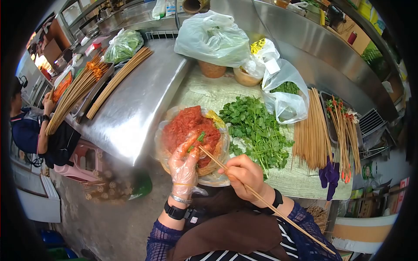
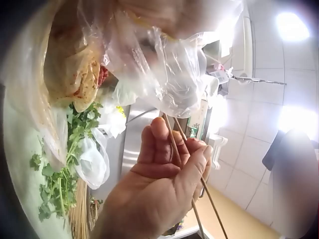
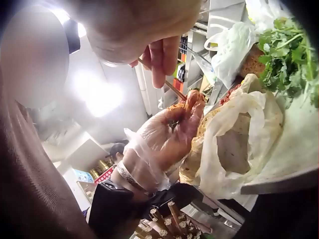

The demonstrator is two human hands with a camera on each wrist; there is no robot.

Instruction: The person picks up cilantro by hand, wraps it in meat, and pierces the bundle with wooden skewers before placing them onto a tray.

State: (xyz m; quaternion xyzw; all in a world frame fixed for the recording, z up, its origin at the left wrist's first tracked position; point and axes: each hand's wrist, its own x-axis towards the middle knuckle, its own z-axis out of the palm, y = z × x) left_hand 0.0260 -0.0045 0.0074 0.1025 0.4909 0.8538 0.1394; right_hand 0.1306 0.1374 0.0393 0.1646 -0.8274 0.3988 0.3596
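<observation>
My left hand (image 1: pixel 183 167), in a clear plastic glove smeared red, is over the bowl of red marinated meat (image 1: pixel 185 124). In the right wrist view, the gloved fingers (image 3: pixel 195 102) pinch around the tip of a thin wooden skewer (image 3: pixel 174 91), with red food there and a green scrap (image 3: pixel 173 124) against the palm. My bare right hand (image 1: pixel 247 178) grips wooden skewers (image 1: pixel 283 216) just right of the bowl; two sticks (image 2: pixel 214 208) pass through its fingers in the left wrist view. What exactly lies between the gloved fingertips is partly hidden.
Leafy greens (image 1: pixel 254 130) lie right of the bowl, beside a row of bare skewers (image 1: pixel 312 135) and a tray of filled skewers (image 1: pixel 344 126). Plastic bags (image 1: pixel 213 37) stand behind. Another person (image 1: pixel 28 126) is at the far left, near more skewers (image 1: pixel 119 80).
</observation>
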